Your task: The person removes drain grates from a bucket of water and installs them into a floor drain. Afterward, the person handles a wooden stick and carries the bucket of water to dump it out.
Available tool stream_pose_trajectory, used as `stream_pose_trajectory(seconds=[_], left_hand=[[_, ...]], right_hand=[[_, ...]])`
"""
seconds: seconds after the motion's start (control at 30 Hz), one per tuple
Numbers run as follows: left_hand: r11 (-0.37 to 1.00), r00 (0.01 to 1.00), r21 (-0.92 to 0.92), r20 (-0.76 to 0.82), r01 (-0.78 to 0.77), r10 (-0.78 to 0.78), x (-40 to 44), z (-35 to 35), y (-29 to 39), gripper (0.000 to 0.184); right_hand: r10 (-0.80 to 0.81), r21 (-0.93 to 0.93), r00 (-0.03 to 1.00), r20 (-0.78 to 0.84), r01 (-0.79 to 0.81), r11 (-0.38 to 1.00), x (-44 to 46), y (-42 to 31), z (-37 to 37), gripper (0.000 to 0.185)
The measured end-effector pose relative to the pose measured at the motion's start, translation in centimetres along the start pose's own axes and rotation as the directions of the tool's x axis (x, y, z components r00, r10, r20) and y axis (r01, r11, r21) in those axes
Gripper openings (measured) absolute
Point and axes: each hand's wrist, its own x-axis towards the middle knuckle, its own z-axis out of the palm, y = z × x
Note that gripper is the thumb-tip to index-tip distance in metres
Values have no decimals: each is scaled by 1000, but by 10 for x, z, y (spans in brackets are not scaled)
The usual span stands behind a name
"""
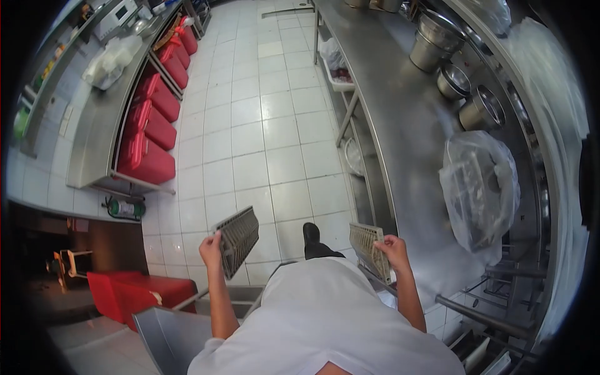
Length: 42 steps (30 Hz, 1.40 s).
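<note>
My left hand (pixel 211 249) is closed on the outer edge of a grey slatted panel (pixel 239 240), which looks like a vent grille or filter and hangs tilted over the floor. On the other side, my right hand (pixel 395 251) grips the outer edge of a similar panel, beige and slatted (pixel 370 249), beside the steel counter. The two panels are held apart in front of my body, with my black shoe (pixel 311 234) on the tiles between them. Their exact kind cannot be made out.
To the right runs a long steel counter (pixel 400 119) bearing metal pots (pixel 435 40) and a clear plastic bag (pixel 478 187). Red lidded bins (pixel 147 156) line the left counter. A green extinguisher (pixel 125 207) and a red box-like thing (pixel 144 292) stand at lower left.
</note>
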Motion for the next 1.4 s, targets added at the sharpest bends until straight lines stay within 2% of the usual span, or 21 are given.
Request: stream_pose_trajectory(seconds=[0.07,0.1,0.2,0.23,0.33,0.43,0.53,0.57,0.77,0.83,0.93,1.0,1.13,1.23,1.33,1.4], left_hand=[[998,993,-2,-98,61,-61,33,5,1,32],[995,984,-4,-151,100,-99,44,3,3,33],[985,959,-59,-223,164,-173,84,10,29,33],[983,953,-80,-243,166,-181,100,15,37,35],[968,924,-98,-290,230,-249,166,36,36,41],[951,902,-70,-303,301,-308,234,61,39,47],[936,878,-62,-330,346,-346,304,89,63,51],[926,870,-19,-335,376,-360,335,94,49,49],[913,880,-197,-258,356,-399,482,155,70,43],[897,874,-246,-239,368,-424,531,175,90,41],[870,866,-318,-211,377,-453,598,216,136,37],[857,864,-354,-203,373,-460,638,240,172,35],[865,851,-385,-284,321,-442,723,289,218,34],[865,827,-408,-347,291,-442,774,321,264,33],[845,826,-452,-330,287,-457,829,346,287,34],[827,813,-462,-314,320,-490,868,369,309,35]], right_hand=[[59,21,998,33,-60,998,36,-15,18,24],[48,-104,999,10,-46,993,61,-13,24,24],[49,-130,998,36,-44,991,123,-27,44,25],[14,-267,1000,5,-12,964,146,-25,50,22],[20,-257,999,43,-8,966,208,-28,71,23],[70,-154,996,58,-61,986,263,-48,91,28],[104,-210,995,6,-101,973,314,-84,110,29],[107,-239,994,-6,-105,965,329,-91,117,30],[49,-354,999,-23,-54,934,459,-167,168,35],[62,-392,998,-15,-62,918,510,-193,182,40],[21,-452,999,-29,-31,891,590,-228,205,37],[45,-433,999,-19,-48,900,642,-246,224,40],[83,-503,997,6,-69,861,752,-294,266,44],[62,-539,992,112,8,842,822,-332,294,44],[121,-573,991,57,-67,817,887,-376,320,45],[112,-592,991,77,-45,805,932,-408,332,45]])
